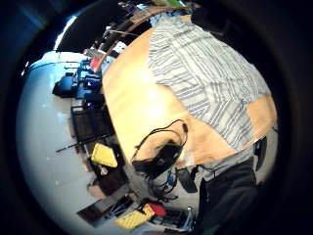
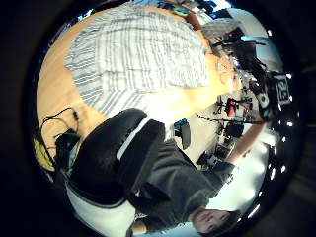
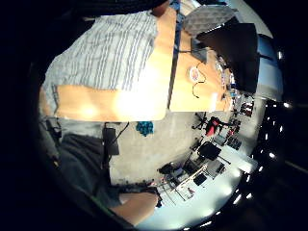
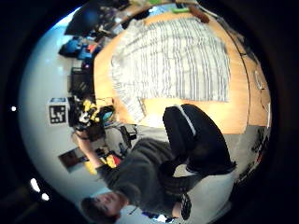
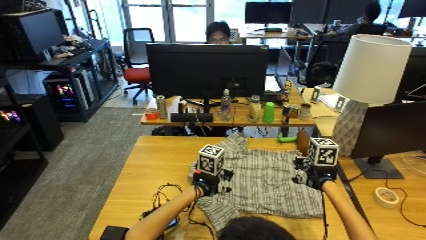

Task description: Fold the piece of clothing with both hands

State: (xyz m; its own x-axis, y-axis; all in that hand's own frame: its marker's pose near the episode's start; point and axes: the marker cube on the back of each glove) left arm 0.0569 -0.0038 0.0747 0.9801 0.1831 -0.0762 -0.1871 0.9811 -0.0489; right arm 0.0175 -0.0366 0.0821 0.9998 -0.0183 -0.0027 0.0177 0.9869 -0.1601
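A grey and white striped shirt (image 5: 266,187) lies spread flat on the wooden table (image 5: 153,160). It also shows in the palm views (image 1: 205,73) (image 2: 138,54) (image 3: 110,53) (image 4: 177,60), seen from well above. My left hand (image 5: 205,188) hovers over the shirt's left edge near a sleeve. Over the right edge is my right hand (image 5: 318,179). Neither hand holds cloth, and no curled fingers show in any palm view.
A black device with a looped cable (image 5: 163,200) lies on the table left of the shirt. A tape roll (image 5: 385,196), a dark monitor (image 5: 393,130) and a white lamp (image 5: 366,85) stand to the right. A green object (image 5: 286,139) lies beyond the shirt.
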